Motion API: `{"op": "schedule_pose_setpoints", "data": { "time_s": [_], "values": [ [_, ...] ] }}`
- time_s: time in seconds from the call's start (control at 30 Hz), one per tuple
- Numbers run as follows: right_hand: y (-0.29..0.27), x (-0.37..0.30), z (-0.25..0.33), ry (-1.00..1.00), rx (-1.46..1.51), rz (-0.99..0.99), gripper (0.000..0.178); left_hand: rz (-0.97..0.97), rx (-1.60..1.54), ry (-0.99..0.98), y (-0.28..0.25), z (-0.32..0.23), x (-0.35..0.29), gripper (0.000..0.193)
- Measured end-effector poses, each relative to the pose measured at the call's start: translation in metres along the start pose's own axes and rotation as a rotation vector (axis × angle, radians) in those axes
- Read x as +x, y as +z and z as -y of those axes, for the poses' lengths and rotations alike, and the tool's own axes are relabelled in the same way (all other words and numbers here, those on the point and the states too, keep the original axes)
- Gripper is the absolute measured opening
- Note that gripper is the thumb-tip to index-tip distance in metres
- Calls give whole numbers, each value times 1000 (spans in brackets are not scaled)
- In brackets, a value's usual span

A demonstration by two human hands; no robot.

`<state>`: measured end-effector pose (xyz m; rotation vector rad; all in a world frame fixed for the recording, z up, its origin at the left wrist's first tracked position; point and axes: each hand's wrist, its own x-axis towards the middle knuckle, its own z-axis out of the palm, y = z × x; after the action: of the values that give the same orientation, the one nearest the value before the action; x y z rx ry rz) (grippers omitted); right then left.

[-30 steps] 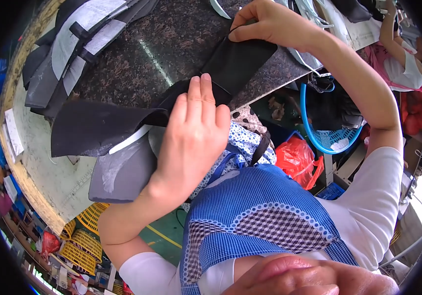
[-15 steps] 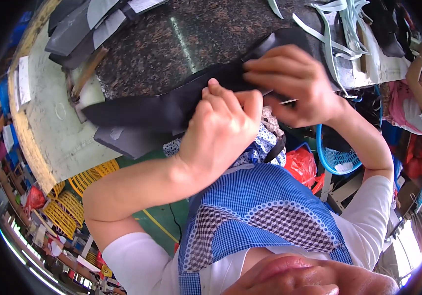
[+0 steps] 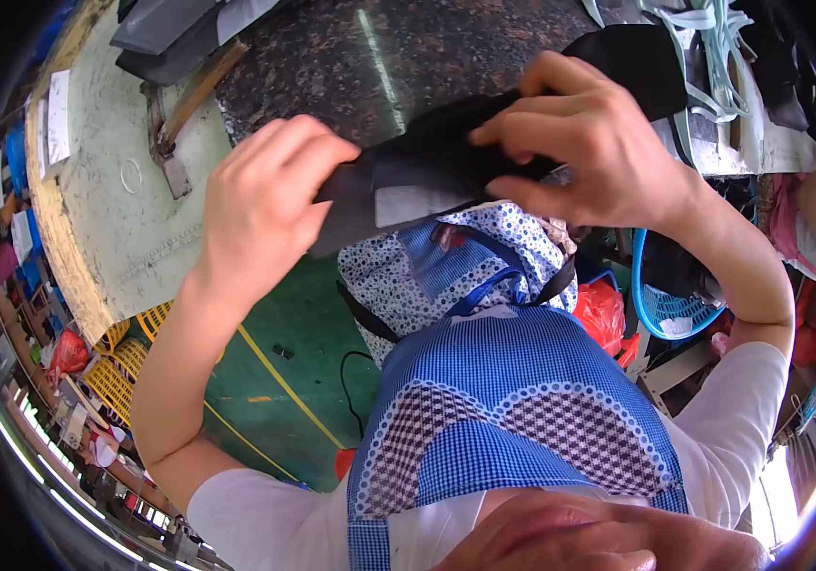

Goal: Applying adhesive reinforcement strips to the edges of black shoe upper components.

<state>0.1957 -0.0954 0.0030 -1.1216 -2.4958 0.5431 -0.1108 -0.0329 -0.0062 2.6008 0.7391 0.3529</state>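
A black, leather-like flat piece (image 3: 408, 164) is held up between my hands at the near edge of the table. A pale grey patch shows on its lower side. My left hand (image 3: 270, 195) is closed on its left end, thumb below and fingers above. Bent fingers and thumb of my right hand (image 3: 584, 138) pinch the piece further right. Beyond that hand a broad black end (image 3: 631, 68) extends over the table; whether it is the same piece I cannot tell.
The dark stone slab (image 3: 303, 71) lies on a pale worktable (image 3: 103, 224). A hammer (image 3: 200, 93) rests left of it, near stacked dark pieces (image 3: 165, 43). Pale strips (image 3: 712, 57) lie at right. A blue basket (image 3: 660, 309) and red bag (image 3: 600, 314) stand below.
My left hand has moved left and the black piece has been lifted and shifted, baring its grey-patched side. My right hand stays on the piece, slightly higher.
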Motion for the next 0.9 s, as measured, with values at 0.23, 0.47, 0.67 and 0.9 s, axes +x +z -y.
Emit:
{"op": "schedule_pose_setpoints", "data": {
  "time_s": [0.23,0.47,0.67,0.9],
  "values": [
    [50,30,32,51,87,-113,42,75,-98,-32,-5,14,-3,32],
    [39,22,22,-141,-4,85,61,3,389,297,-5,12,-37,50],
    [39,47,33,-226,-174,221,66,153,327,173,-26,21,-44,67],
    [5,3,21,-68,-52,97,19,172,122,115,-7,-6,-41,66]
  ]
}}
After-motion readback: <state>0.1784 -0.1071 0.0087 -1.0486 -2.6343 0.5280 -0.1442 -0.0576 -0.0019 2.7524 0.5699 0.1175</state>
